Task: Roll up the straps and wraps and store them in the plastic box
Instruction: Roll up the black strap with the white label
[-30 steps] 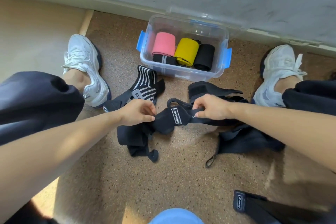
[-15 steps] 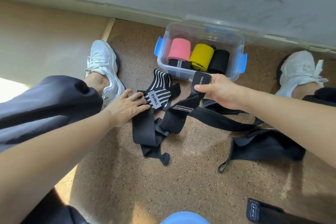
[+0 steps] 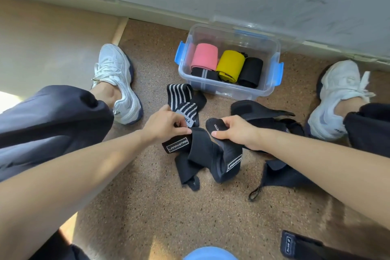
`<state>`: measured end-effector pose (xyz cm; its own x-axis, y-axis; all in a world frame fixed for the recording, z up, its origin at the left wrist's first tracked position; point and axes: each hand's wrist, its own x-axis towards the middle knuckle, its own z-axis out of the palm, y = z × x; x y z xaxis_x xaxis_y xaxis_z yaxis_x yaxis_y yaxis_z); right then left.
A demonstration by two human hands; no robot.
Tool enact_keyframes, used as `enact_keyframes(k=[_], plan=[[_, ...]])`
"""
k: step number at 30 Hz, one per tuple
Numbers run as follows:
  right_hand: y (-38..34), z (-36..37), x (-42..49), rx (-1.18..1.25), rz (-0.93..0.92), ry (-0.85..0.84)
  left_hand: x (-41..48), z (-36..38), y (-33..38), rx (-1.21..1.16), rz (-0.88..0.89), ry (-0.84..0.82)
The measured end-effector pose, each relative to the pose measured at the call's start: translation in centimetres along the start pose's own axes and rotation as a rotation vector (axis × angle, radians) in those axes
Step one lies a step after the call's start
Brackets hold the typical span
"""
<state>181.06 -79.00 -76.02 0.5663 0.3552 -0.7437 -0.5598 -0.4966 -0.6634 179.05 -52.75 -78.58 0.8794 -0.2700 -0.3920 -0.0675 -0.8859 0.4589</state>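
On the speckled floor, between the two shoes, the black wrap lies crumpled and folded over itself. One labelled end sits by the left hand, and a second label shows on a fold nearer the camera. Left hand pinches the wrap's edge, thumb and fingertips closed on the fabric just above that label. Right hand grips the other end, fingers curled round the black tip that sticks out past the thumb. Both hands touch the wrap, and its middle sags onto the floor between and below them

Handling, as a judgement: soft, light, limp cloth, likely stretchy, no stiffness, so it will flop and twist. Not fragile, and the weave looks grippy rather than slick. Best hold is one end: flatten it, roll tight from there, and keep the free length taut with the other hand or the roll goes loose. Can't tell whether there is a fastening patch

Plastic box stands at the far edge of the floor against the wall, top open, well beyond both hands. It holds a pink roll, yellow roll and black roll side by side, with a striped roll in front of the pink one. Striped wrap lies unrolled just beyond the left hand, between it and the box. More black straps are heaped at the right, under the right forearm, not yet rolled
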Motion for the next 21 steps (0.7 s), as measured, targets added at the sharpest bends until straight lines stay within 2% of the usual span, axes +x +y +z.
enact_keyframes(k=[3, 5, 10, 15, 19, 21], plan=[[1.3, 1.6, 0.8, 0.135, 0.129, -0.023, 0.9, 0.4, -0.1, -0.131, -0.055, 0.094], [1.9, 2.5, 1.3, 0.215, 0.179, -0.051, 1.3, 0.3, -0.5, -0.202, -0.039, 0.041], [2.8, 4.4, 2.8, 0.309, 0.194, -0.047, 0.8, -0.3, -2.3, -0.094, 0.000, -0.059], [2.7, 4.0, 2.6, 0.205, 0.177, -0.064, 0.3, -0.7, -4.7, -0.083, 0.025, -0.069], [1.2, -1.6, 1.3, -0.145, 0.085, -0.063, -0.1, -1.1, -5.4, 0.065, 0.030, -0.100], [0.3, -4.3, 0.7, -0.189, 0.068, -0.013, -0.3, -1.2, -4.9, 0.105, 0.046, -0.090]])
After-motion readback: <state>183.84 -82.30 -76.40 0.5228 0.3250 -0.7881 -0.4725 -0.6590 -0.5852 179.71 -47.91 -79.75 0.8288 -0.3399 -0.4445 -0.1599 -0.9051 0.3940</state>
